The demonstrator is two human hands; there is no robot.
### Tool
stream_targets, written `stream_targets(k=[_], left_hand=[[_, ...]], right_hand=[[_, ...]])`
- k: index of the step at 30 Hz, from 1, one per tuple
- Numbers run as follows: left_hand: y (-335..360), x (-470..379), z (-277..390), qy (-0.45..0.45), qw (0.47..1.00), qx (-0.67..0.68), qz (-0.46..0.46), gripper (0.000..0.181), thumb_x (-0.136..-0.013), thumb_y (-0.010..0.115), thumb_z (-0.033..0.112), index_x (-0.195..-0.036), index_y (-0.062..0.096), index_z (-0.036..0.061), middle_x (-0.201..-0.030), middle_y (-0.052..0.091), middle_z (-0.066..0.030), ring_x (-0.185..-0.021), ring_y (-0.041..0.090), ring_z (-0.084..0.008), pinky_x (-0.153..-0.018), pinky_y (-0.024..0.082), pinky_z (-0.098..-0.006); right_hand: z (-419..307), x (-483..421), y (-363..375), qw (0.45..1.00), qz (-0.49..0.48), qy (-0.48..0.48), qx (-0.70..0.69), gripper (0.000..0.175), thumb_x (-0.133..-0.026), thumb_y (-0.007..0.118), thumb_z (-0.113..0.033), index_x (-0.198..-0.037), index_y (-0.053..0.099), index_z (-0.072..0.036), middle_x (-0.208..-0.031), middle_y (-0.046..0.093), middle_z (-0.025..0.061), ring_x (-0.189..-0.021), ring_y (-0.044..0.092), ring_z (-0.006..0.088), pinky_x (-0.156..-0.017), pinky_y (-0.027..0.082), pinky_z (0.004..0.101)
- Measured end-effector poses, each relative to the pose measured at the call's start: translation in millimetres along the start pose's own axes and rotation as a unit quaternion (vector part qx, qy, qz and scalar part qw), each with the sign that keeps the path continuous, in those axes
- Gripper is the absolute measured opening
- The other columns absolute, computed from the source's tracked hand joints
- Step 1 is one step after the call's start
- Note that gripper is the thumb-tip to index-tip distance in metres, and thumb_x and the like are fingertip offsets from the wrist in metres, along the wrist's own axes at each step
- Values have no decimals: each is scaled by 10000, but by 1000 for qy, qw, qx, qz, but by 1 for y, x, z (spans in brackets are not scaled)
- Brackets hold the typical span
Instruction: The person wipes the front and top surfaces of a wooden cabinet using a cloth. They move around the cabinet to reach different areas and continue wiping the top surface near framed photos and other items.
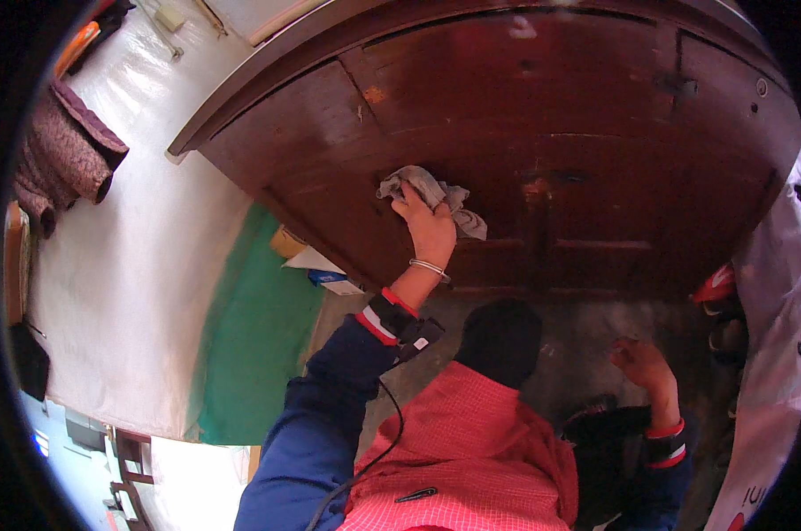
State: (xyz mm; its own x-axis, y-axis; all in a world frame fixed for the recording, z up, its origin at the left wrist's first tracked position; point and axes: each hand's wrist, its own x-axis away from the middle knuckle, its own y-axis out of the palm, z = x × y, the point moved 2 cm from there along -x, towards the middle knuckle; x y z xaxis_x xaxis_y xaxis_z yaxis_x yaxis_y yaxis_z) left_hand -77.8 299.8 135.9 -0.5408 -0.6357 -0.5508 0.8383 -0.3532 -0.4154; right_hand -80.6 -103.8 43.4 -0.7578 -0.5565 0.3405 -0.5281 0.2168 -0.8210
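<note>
A crumpled grey cloth (467,220) is pressed against the front of a dark red-brown wooden cabinet (440,146). My left hand (426,222) holds it there, fingers spread over the fabric, with a silver bangle (429,267) on the wrist. My right hand (645,364) hangs apart from the cabinet at lower right, its fingers loosely bent and nothing visible in it. Above the cloth, the cabinet has drawer fronts and a projecting top edge. Recessed panels lie lower down. Patches of its finish look worn.
Left of the cabinet is a white wall with a green lower band (261,332); a blue-and-white box (334,280) sits beside the cabinet's base. A brown garment (75,152) hangs at far left. Shoes (726,338) and a pale sheet (772,332) are at right.
</note>
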Motion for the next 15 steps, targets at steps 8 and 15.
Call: stream_targets(k=[8,15], left_hand=[[15,5,23,-17,1000,12,-6,749,-715,548,-27,-1346,157,-121,-1193,272,-311,-1092,387,-472,-968,336,-407],[36,22,51,38,998,-18,-48,765,-713,573,-10,-1356,164,-77,-1211,271,-319,-1007,462,-497,-874,415,-435]], right_hand=[[-1,4,-5,998,-2,46,-48,348,-822,580,-310,-1063,625,-64,-993,627,201,-926,595,373,-795,477,425],[3,10,-3,998,3,40,-56,351,-817,586,-315,-1068,628,-72,-1006,627,196,-921,600,370,-797,479,420]])
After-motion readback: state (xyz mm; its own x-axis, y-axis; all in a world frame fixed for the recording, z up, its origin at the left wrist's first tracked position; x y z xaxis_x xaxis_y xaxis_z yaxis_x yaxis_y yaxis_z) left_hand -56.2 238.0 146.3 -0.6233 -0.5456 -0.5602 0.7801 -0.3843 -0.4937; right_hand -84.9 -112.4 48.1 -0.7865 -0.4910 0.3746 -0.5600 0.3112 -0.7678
